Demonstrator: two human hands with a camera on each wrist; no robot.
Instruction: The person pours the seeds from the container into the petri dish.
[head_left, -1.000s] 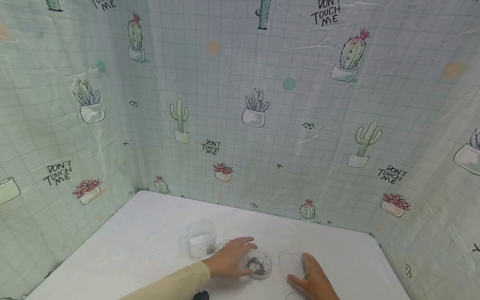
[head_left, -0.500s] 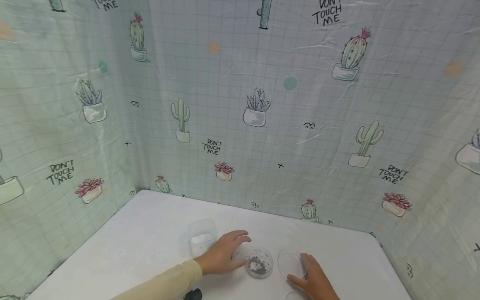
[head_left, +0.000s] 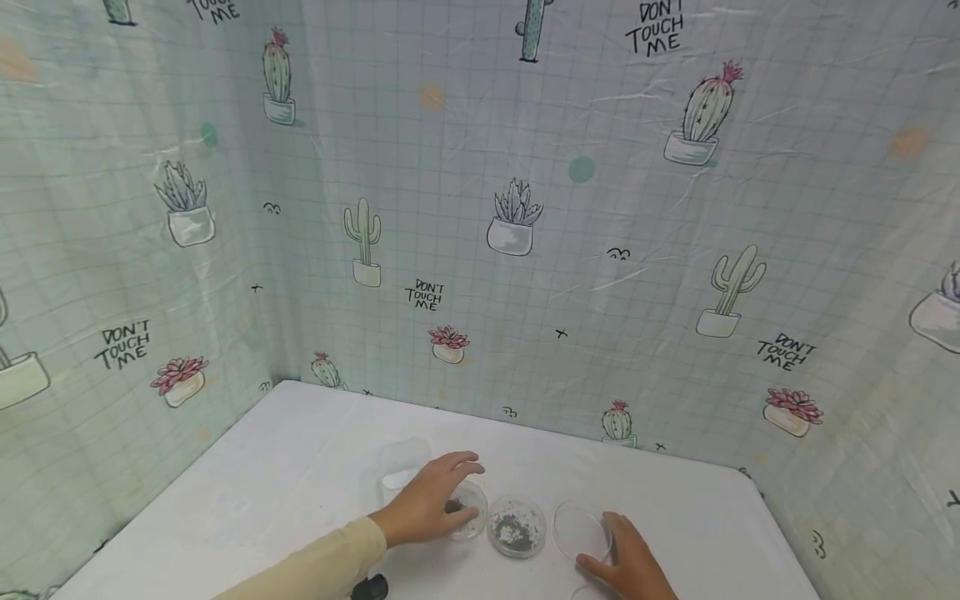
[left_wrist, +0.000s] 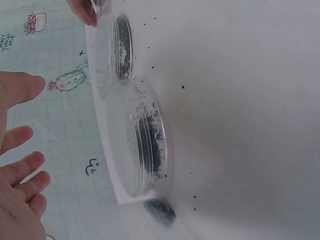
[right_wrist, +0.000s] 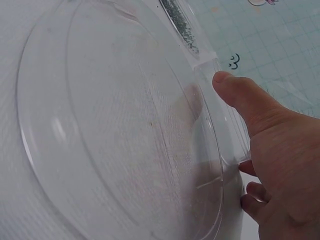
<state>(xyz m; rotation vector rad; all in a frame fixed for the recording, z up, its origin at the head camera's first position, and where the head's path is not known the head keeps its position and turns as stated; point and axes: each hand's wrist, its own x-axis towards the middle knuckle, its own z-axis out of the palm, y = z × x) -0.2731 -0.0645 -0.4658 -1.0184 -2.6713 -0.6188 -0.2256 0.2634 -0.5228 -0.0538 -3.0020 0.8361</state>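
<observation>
My left hand (head_left: 423, 502), its fingers spread, hovers over a clear petri dish (head_left: 472, 498) with black grains inside. In the left wrist view, that dish (left_wrist: 150, 150) lies apart from the fingers (left_wrist: 25, 165), with some black specks around its rim. To its right stands a second petri dish (head_left: 517, 527) holding black and white bits. My right hand (head_left: 630, 558) holds a clear petri dish (head_left: 577, 532) at its right side, thumb and fingers round the rim. In the right wrist view, the thumb (right_wrist: 235, 87) lies against clear plastic.
A translucent tub (head_left: 401, 457) with something white inside stands behind my left hand. Another clear round dish (head_left: 592, 593) shows at the bottom edge, near my right hand. Black specks lie scattered on the white table (left_wrist: 240, 120). Patterned curtains (head_left: 480, 167) rise around the table.
My left hand has moved left, away from the dish with black and white bits, and is now over the left dish. The right hand has stayed in place.
</observation>
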